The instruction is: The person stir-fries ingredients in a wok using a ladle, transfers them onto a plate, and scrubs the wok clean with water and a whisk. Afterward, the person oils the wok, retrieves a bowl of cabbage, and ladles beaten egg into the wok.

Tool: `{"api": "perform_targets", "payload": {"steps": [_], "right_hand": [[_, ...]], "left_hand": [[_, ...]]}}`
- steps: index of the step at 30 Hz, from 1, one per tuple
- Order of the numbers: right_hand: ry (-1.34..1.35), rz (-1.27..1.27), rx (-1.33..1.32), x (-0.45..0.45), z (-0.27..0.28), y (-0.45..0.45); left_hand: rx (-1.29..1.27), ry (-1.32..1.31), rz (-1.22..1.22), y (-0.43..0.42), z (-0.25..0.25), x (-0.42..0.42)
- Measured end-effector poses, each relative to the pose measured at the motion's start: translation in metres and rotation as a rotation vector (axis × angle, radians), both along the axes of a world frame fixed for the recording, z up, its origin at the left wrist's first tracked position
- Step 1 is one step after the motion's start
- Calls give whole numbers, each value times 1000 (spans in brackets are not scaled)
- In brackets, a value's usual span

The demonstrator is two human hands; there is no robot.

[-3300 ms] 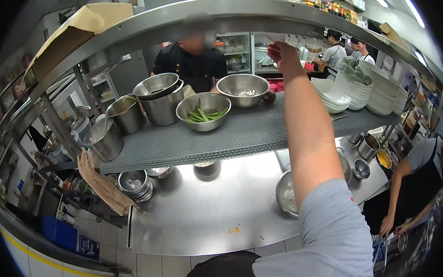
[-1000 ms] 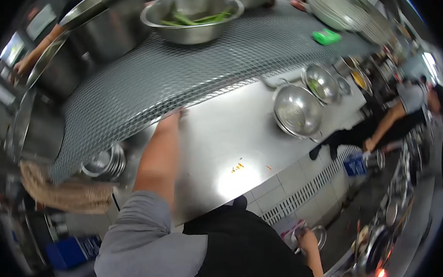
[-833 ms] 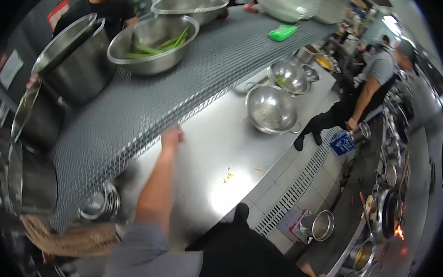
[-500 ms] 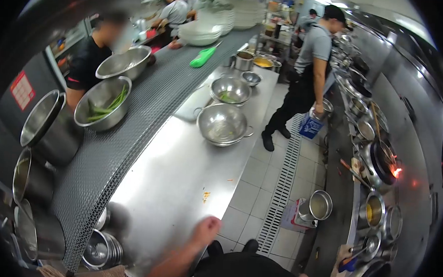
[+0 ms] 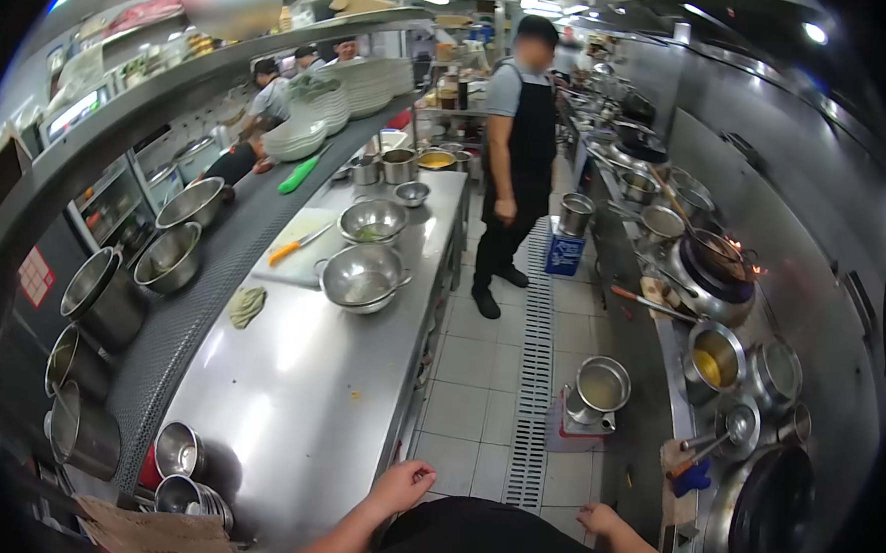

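My left hand point(image 5: 404, 486) is at the near right edge of the steel table point(image 5: 301, 399), its fingers loosely bent and apart, holding nothing. Low over the aisle, near the stove counter, my right hand point(image 5: 599, 518) hangs half curled and empty. Orange food scraps point(image 5: 355, 395) lie on the table beyond my left hand. Farther along stand a two-handled strainer bowl point(image 5: 365, 276) and a second bowl point(image 5: 373, 220) with something green inside. Beside them, an orange-handled knife point(image 5: 284, 253) rests on a white board point(image 5: 308, 225). A crumpled green cloth point(image 5: 247, 306) lies nearby.
A person point(image 5: 522, 150) stands in the aisle beyond the table. A pot point(image 5: 600, 387) sits on a low box on the floor. Woks and pots line the stove counter at right, with flames by one wok point(image 5: 716, 263). The mesh shelf point(image 5: 185, 333) at left carries pots and bowls.
The view has swung from the shelf toward the aisle. My left hand has come away from the shelf edge to the table's near edge. The person in the aisle now faces this way, without the pot.
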State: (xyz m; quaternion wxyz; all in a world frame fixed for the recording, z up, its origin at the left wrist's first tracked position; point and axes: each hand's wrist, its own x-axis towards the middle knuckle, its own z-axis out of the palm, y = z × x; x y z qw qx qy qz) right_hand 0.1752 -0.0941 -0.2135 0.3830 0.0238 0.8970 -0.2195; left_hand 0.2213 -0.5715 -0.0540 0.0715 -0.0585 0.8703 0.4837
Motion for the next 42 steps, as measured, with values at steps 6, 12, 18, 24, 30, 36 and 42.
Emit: {"api": "perform_targets", "payload": {"steps": [6,12,18,24,30,36,42], "right_hand": [[-61,9,193,96,-46,103],[-109,267,202,185,-87,160],[-260,-114,123,237,-73,151],[-395,-564,8,291,-80,145],[-387,-776,-27,322,-48,142],[-274,-700,-206,281,-19,124],[55,-674,-286,203,4,119]], "left_hand": [[-84,-64,-161,61,-34,4],[489,-337,-688,105,-152,63],[-110,-595,-740,108,-153,56],[-328,-691,-789,98,-160,120],[-473,-664,-744,70,-156,61],[-512,-595,-749,89,-147,19],[-454,-534,-695,122,-128,-3]]}}
